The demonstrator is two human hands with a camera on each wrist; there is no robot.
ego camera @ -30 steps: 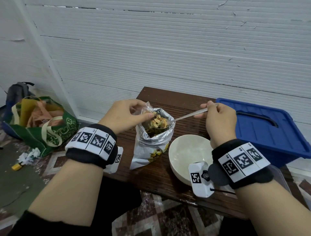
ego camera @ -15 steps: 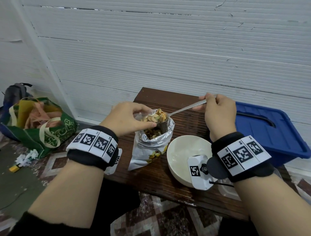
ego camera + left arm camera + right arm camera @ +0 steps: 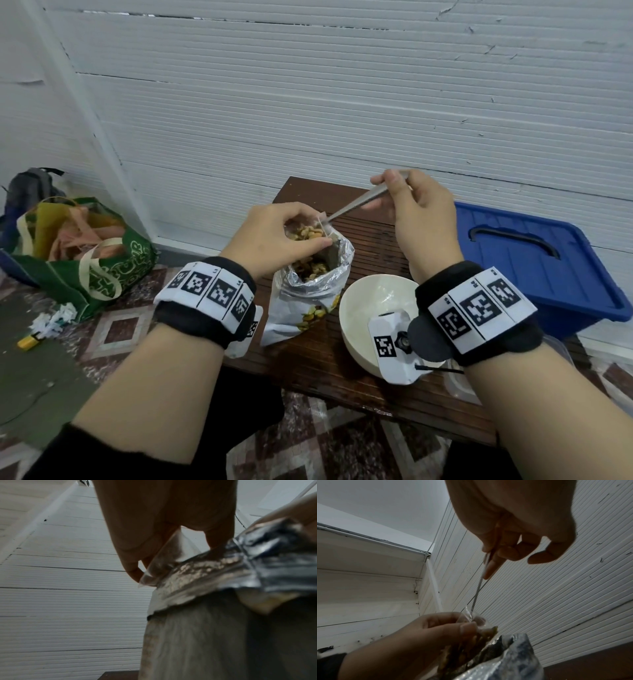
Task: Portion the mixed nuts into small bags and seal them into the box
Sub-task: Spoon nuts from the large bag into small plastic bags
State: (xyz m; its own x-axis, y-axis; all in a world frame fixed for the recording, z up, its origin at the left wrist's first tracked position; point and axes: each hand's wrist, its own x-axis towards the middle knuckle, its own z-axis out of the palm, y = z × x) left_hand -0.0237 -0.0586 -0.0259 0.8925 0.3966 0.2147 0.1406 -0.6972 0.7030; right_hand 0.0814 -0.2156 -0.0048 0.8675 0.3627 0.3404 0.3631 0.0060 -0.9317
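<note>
On the wooden table (image 3: 373, 240), the left hand (image 3: 274, 236) pinches a small clear bag (image 3: 475, 618) over the foil nut bag (image 3: 308, 294). Its thin, floppy top needs holding. The right hand (image 3: 416, 209) grips the spoon (image 3: 356, 204).

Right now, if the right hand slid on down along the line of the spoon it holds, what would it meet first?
Probably the small clear plastic bag of nuts pinched by the left hand, above the silver foil pouch. Depth is uncertain for the right hand with the metal spoon.
</note>
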